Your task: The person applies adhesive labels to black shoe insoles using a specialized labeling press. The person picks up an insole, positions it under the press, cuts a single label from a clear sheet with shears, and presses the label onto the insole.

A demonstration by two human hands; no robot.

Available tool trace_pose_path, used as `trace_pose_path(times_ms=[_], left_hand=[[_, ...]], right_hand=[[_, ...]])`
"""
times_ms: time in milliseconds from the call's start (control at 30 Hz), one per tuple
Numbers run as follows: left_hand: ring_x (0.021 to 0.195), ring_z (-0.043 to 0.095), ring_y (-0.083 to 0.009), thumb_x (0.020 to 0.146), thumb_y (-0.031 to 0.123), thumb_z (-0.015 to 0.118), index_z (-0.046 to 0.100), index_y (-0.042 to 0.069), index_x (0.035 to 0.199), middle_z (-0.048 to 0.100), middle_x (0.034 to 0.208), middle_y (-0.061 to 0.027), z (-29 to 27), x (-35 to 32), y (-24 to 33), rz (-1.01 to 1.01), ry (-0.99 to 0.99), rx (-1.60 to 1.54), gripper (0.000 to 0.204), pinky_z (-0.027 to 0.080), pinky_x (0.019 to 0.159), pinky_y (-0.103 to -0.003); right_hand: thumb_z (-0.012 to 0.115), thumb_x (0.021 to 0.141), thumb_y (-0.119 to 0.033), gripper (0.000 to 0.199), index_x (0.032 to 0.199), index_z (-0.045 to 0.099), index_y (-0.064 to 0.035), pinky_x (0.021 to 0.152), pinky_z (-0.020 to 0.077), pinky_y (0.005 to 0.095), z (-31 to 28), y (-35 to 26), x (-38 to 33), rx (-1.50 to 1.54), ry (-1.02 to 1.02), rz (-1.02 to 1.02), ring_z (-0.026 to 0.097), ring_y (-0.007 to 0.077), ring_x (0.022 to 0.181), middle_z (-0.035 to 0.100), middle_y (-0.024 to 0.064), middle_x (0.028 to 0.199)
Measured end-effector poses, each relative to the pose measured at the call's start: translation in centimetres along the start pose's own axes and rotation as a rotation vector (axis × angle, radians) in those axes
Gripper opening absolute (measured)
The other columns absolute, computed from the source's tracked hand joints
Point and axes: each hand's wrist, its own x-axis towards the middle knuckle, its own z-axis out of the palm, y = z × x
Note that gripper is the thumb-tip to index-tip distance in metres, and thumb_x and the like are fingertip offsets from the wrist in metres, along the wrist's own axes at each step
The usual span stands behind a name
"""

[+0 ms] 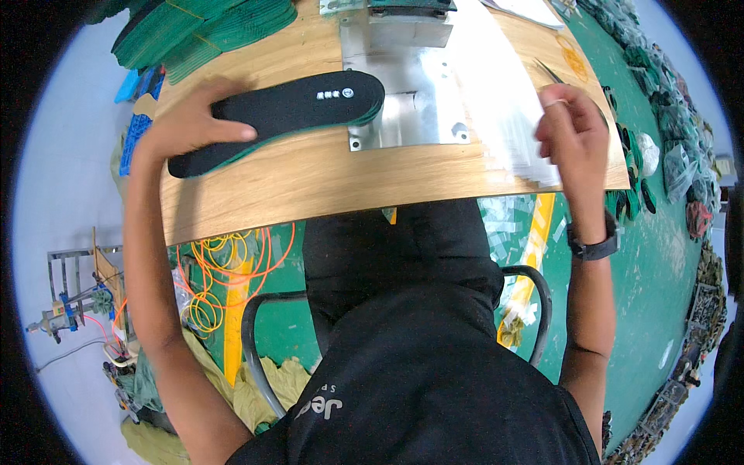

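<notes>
A black insole (298, 108) with green edges lies at the left of the wooden table, and several layers show at its rim. My left hand (194, 120) is over its left part, thumb stretched across the top and fingers apart toward the far edge; the fingertips are blurred. At the table's right side my right hand (573, 128) is closed with the fingertips pinched together. Whatever is between them, if anything, is too small to make out. Beside that hand lie translucent plastic strips (500, 116). A thin dark pointed tool (547, 71) is just beyond the fingers.
A metal plate (422, 124) with a fixture (411, 27) stands at the table's middle. Stacked green insoles (198, 39) fill the far left. Yellow bands (574, 60) lie far right. Orange hoses (213, 263) coil below, and bagged goods (674, 116) line the right floor.
</notes>
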Motion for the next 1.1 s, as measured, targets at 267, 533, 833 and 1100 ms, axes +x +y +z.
trace_pose_path(times_ms=[267, 533, 833, 1100], left_hand=[[0.078, 0.042, -0.0170, 0.053, 0.041, 0.085, 0.044, 0.004, 0.094, 0.047, 0.081, -0.0070, 1.6, -1.5, 1.9, 0.070, 0.198, -0.245, 0.069, 0.039, 0.072, -0.030], [0.102, 0.054, -0.0320, 0.052, 0.018, 0.084, 0.045, 0.009, 0.130, 0.053, 0.110, -0.0146, 0.2, -9.5, 5.7, 0.225, 0.458, -0.037, 0.088, 0.044, 0.088, -0.039], [0.111, 0.052, -0.0227, 0.056, 0.025, 0.084, 0.037, 0.006, 0.140, 0.052, 0.121, -0.0123, 7.2, -9.5, -0.7, 0.119, 0.725, -0.612, 0.098, 0.042, 0.095, -0.036], [0.113, 0.052, -0.0204, 0.084, 0.015, 0.062, 0.050, 0.007, 0.127, 0.056, 0.121, -0.0095, -3.8, -4.4, -1.4, 0.163, 1.091, -0.467, 0.045, 0.043, 0.094, -0.034]], right_hand=[[0.076, 0.070, -0.031, 0.046, 0.102, 0.059, -0.0033, 0.074, 0.0507, 0.0425, 15.0, -8.2, 0.1, -0.172, -0.187, -0.968, 0.061, 0.0335, 0.091, 0.062, 0.0163, 0.094], [0.079, 0.061, -0.043, 0.067, 0.104, 0.055, 0.0023, 0.067, 0.0481, 0.0475, 17.4, -9.9, 3.2, -0.375, -0.967, -0.967, 0.063, 0.0391, 0.076, 0.063, 0.0235, 0.080], [0.072, 0.070, -0.043, 0.057, 0.100, 0.052, 0.0012, 0.071, 0.0462, 0.0417, 19.3, -10.0, -0.6, -0.330, -0.720, -0.920, 0.057, 0.0354, 0.083, 0.058, 0.0182, 0.086], [0.076, 0.071, -0.040, 0.056, 0.105, 0.053, -0.0007, 0.075, 0.0495, 0.0421, 6.9, -9.9, 0.2, -0.317, -0.606, -0.654, 0.060, 0.0365, 0.088, 0.060, 0.0190, 0.094]])
